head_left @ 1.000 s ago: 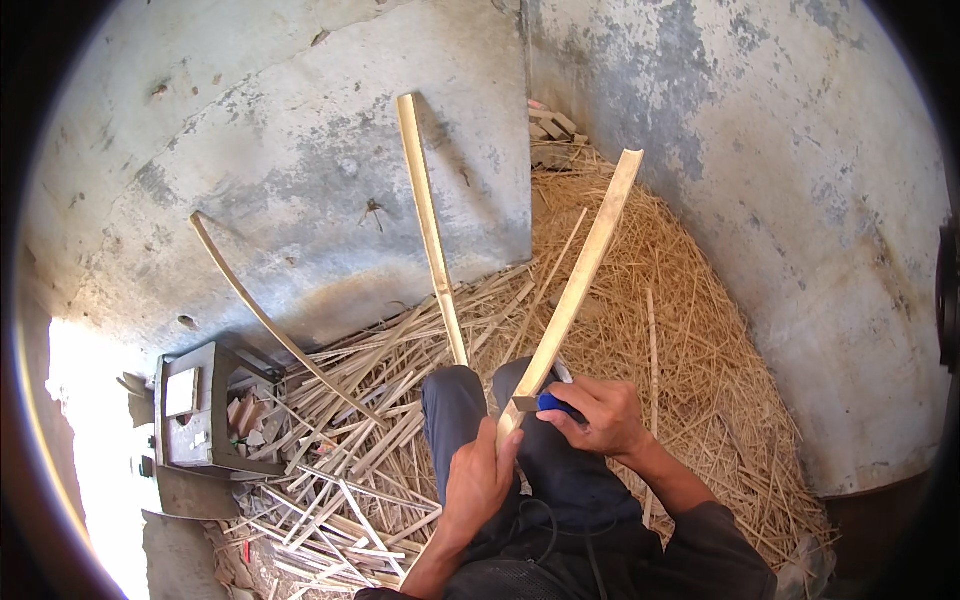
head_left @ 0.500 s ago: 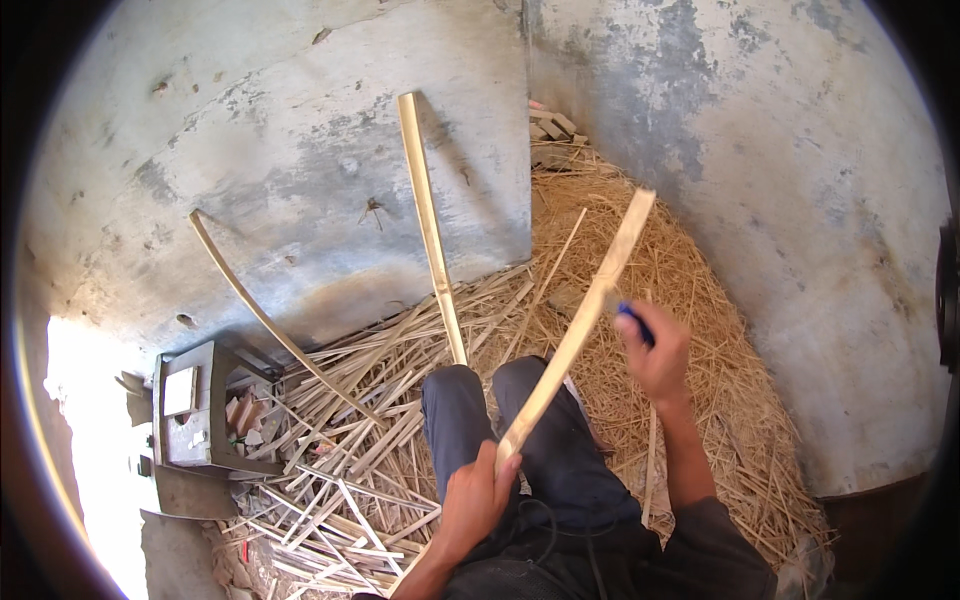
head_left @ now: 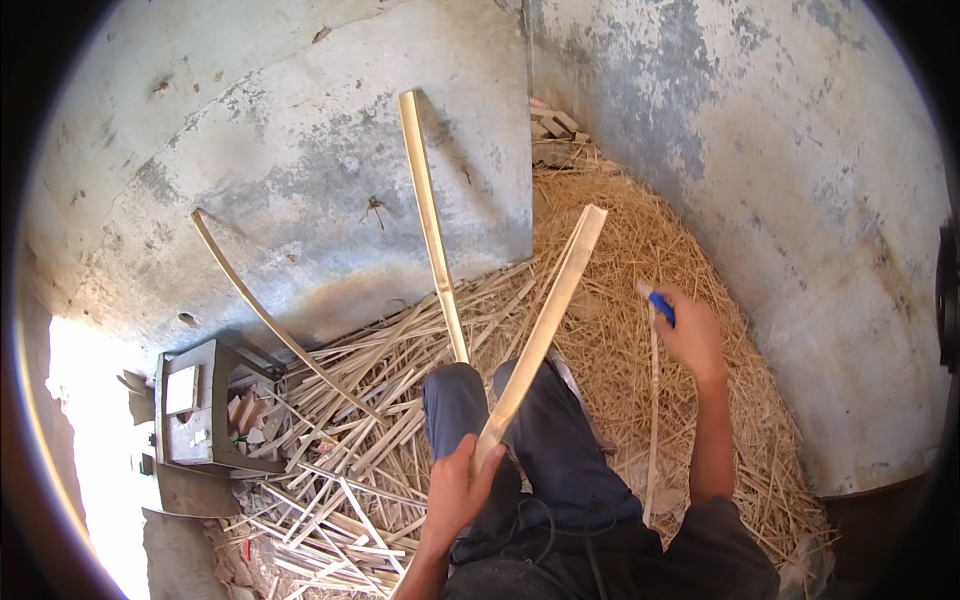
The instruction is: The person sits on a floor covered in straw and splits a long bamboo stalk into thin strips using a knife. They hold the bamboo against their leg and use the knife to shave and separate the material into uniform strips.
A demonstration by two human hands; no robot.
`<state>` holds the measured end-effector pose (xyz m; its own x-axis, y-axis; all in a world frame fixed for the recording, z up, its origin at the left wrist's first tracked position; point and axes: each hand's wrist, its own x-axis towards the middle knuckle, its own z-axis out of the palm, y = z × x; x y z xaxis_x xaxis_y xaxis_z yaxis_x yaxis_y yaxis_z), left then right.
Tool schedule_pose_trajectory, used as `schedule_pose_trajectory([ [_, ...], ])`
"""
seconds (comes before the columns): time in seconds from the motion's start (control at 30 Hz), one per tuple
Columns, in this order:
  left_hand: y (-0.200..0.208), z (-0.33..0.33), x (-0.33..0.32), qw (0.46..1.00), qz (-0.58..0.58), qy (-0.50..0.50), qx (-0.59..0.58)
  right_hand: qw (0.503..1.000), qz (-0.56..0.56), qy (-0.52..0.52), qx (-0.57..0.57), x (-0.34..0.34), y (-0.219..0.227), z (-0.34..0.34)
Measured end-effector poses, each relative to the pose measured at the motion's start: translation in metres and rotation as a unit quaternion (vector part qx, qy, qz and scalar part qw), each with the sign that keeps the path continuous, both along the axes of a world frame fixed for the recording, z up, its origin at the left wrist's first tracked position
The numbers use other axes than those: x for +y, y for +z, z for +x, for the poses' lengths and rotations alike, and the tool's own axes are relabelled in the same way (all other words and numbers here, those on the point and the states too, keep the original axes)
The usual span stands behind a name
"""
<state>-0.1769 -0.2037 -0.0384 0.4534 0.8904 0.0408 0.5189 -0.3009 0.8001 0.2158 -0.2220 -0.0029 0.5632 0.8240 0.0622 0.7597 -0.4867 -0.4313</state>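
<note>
My left hand [head_left: 460, 495] is closed around the near end of a long split bamboo strip [head_left: 546, 320]. The strip slants up and away to the right over my knees, its far end in the air. Off to the right, my right hand [head_left: 693, 332] grips a small blue-handled knife [head_left: 660, 306], whose short pale tip points up and left. The knife is apart from the strip. Part of its handle is hidden by my fingers.
Another bamboo strip [head_left: 427, 210] leans against the wall ahead, and a thin curved strip [head_left: 265, 315] stands farther left. Split strips [head_left: 390, 340] litter the floor at left. Shavings [head_left: 690, 400] heap up at right. A dark wooden stool-like frame [head_left: 205, 440] holds broken pieces.
The held bamboo strip has swung left, its far end a little lower. My right hand has moved right with the knife, away from the strip.
</note>
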Motion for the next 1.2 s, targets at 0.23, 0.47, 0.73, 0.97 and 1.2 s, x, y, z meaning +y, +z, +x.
schedule_pose_trajectory([
  [0.23, 0.012, 0.025, 0.019, 0.993, -0.094, -0.008, -0.068, 0.985, -0.153, 0.026, -0.068, -0.012, -0.042, 0.013],
  [0.47, 0.007, 0.043, 0.027, 0.995, -0.008, -0.028, -0.095, 0.988, 0.138, 0.061, -0.01, -0.016, -0.029, -0.005],
  [0.73, 0.026, 0.06, 0.026, 0.994, -0.033, -0.036, -0.097, 0.935, 0.282, 0.185, 0.113, -0.024, -0.006, -0.08],
  [0.97, 0.034, 0.063, 0.024, 0.994, -0.015, -0.047, -0.099, 0.908, 0.308, 0.283, 0.015, -0.019, -0.016, -0.106],
  [1.2, 0.042, 0.063, 0.019, 0.995, -0.003, -0.032, -0.097, 0.91, 0.312, 0.272, 0.0, -0.015, -0.014, -0.116],
])
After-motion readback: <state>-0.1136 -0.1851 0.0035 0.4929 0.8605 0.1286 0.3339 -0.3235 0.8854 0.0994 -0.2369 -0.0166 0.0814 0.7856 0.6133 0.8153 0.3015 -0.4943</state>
